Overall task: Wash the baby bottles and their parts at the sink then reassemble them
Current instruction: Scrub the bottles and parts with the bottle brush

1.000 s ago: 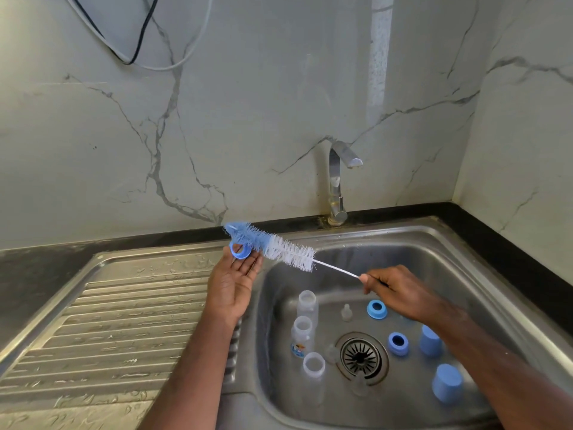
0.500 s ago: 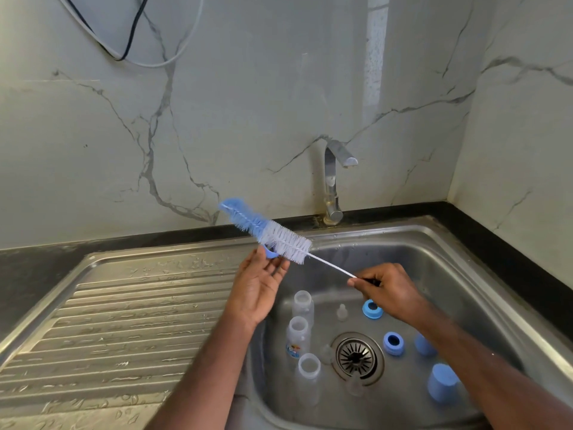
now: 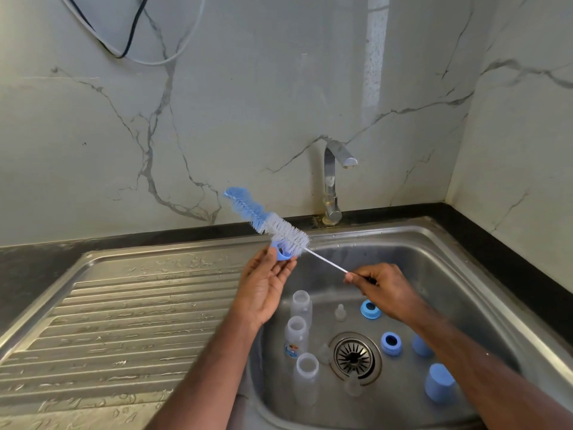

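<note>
- Over a steel sink point(image 3: 459, 252) set in a marble-walled corner, a person scrubs a baby-bottle part above the basin, beside a ribbed draining board point(image 3: 124, 305).
- A chrome tap point(image 3: 333, 181) stands at the back rim; two cables point(image 3: 130, 35) loop down the wall at upper left.
- The left hand point(image 3: 263, 287) is raised at the basin's left edge, palm up, fingers nearly straight, its fingertips holding a blue ring point(image 3: 283, 254) against the bristles.
- The right hand point(image 3: 384, 290) pinches the wire stem of a bottle brush point(image 3: 273, 225), which slants up and left, its white bristles touching the ring and its blue tip well past it.
- Three clear bottles point(image 3: 296, 336) stand open-mouthed in a row on the basin floor, left of the drain point(image 3: 355, 356).
- Two blue caps point(image 3: 438, 383) sit at the right of the basin, one partly hidden by the right forearm.
- Two more blue rings point(image 3: 390, 342) lie between the drain and the right arm.
- Clear teats point(image 3: 340, 311) lie around the drain, too faint to count surely.
</note>
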Tool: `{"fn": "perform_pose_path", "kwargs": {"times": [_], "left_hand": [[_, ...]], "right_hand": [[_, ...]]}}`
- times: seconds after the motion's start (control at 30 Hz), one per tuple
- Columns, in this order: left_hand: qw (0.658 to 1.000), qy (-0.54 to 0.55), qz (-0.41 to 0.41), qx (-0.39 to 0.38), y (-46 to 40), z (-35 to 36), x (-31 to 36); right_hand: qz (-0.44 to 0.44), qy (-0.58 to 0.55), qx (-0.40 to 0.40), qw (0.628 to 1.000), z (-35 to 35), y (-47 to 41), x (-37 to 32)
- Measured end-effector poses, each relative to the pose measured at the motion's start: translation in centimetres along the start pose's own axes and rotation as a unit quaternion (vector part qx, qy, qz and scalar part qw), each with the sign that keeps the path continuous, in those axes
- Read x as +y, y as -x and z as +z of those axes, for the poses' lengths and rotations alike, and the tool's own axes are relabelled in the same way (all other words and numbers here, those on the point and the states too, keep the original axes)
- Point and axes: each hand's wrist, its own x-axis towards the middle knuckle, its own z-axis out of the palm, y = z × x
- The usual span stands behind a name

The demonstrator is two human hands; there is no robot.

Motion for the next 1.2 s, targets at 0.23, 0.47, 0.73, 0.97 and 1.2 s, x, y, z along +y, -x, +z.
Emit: {"fn": "perform_pose_path", "kwargs": {"times": [0.23,0.47,0.73,0.97,1.2], "left_hand": [[0.994,-0.097,-0.031,-0.027,1.1,0.9,-1.6],[0.998,0.045,-0.006,0.034,0.1,1.3,-1.2],[0.999,-0.004,-0.031,0.017,1.0,1.6,-1.0],[0.999,-0.016,-0.016,0.043,0.6,1.6,-0.8],[0.97,-0.223,0.077,0.053,0.2,-0.5,0.0]], "right_hand": [[-0.022,-0.017,0.006,1.0,1.2,0.2,-0.3],[-0.013,-0.045,0.035,0.998,0.1,-0.1,0.5],[-0.035,-0.06,-0.006,0.998,1.4,0.3,-0.6],[-0.015,-0.097,0.011,0.995,-0.4,0.8,-0.3],[-0.039,-0.04,-0.015,0.998,0.3,0.5,-0.3]]}}
